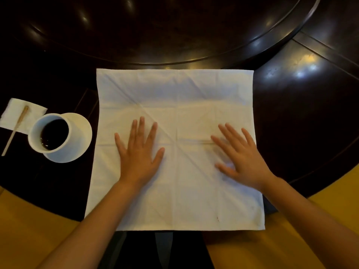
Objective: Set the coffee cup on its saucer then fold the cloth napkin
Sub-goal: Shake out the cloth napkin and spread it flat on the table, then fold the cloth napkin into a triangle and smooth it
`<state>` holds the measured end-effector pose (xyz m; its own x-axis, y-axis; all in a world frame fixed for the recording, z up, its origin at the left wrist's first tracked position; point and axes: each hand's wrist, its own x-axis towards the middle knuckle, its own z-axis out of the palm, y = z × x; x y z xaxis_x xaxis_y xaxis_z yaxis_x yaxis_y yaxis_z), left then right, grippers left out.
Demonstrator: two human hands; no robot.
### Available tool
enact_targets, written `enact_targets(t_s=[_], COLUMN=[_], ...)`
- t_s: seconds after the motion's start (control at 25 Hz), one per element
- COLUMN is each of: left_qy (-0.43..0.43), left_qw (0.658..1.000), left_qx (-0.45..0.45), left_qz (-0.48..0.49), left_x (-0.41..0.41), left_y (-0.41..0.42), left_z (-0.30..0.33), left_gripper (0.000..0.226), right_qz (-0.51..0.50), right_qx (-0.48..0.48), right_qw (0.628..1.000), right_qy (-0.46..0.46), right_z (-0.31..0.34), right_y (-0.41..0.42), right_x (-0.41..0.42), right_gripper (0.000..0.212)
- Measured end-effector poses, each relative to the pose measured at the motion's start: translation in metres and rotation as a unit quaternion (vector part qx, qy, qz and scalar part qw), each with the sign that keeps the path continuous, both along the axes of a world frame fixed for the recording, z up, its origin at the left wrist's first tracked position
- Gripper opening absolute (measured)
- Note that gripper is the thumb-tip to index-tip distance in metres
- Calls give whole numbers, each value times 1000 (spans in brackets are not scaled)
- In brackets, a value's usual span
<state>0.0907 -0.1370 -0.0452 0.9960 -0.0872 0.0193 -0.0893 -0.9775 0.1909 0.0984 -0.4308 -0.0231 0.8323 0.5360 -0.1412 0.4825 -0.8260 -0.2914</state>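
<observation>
White cloth napkin [175,105] is spread flat and unfolded on the dark counter [303,117] with both hands pressed on it palms down, fingers splayed, gripping nothing — left hand [138,152] and right hand [240,158] — and the coffee cup [49,133] sits on its saucer [77,140] just left of the napkin.

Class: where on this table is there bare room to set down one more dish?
Free: dark table right of the cloth napkin, and beyond its far edge. Crowded: left side, with coffee cup, saucer, paper napkin and stirrer.
</observation>
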Motion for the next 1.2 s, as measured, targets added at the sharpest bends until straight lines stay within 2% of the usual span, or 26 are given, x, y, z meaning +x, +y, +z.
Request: enact_targets(t_s=[0.08, 0.2, 0.28, 0.4, 0.52, 0.72, 0.8, 0.84, 0.96, 1.04, 1.16, 1.2], left_qy=[-23, 12, 42, 76, 99, 141, 155, 155, 208, 196, 135, 115], left_qw=[998, 991, 985, 976, 973, 970, 970, 964, 903, 880, 872, 870], left_qx=[-26, -50, -35, 9, 26, 0, -70, -149, -371, -432, -461, -466], left_qz=[-56, -127, -164, -203, -205, -195, -177, -158, -55, 14, 90, 111], left_x=[-27, -62, -77, -87, -87, -94, -98, -98, -97, -92, -79, -73], left_y=[-33, -79, -99, -108, -108, -109, -106, -106, -103, -96, -79, -71], left_z=[3, 0, -5, -7, -7, 0, 5, 10, 34, 47, 59, 61], left_gripper=[64, 64, 64, 65, 66, 62, 62, 63, 55, 43, 9, 8], right_qz=[90, 189, 217, 199, 175, 109, 70, 57, 21, -11, -51, -56], right_qx=[-23, -97, -132, -122, -73, 30, 78, 93, 136, 176, 238, 254], right_qw=[996, 977, 967, 972, 981, 993, 993, 993, 989, 983, 966, 961], right_qy=[-1, 13, 29, 37, 32, 28, 46, 51, 54, 51, 86, 99], right_z=[8, 8, 4, 6, 15, 31, 38, 41, 48, 53, 62, 66], right_y=[-21, -48, -60, -69, -71, -58, -45, -38, -15, 1, 25, 32], right_x=[-48, -99, -112, -116, -111, -93, -80, -73, -47, -30, 1, 13], right_gripper=[71, 79, 89, 97, 80, 24, 22, 24, 29, 28, 23, 20])
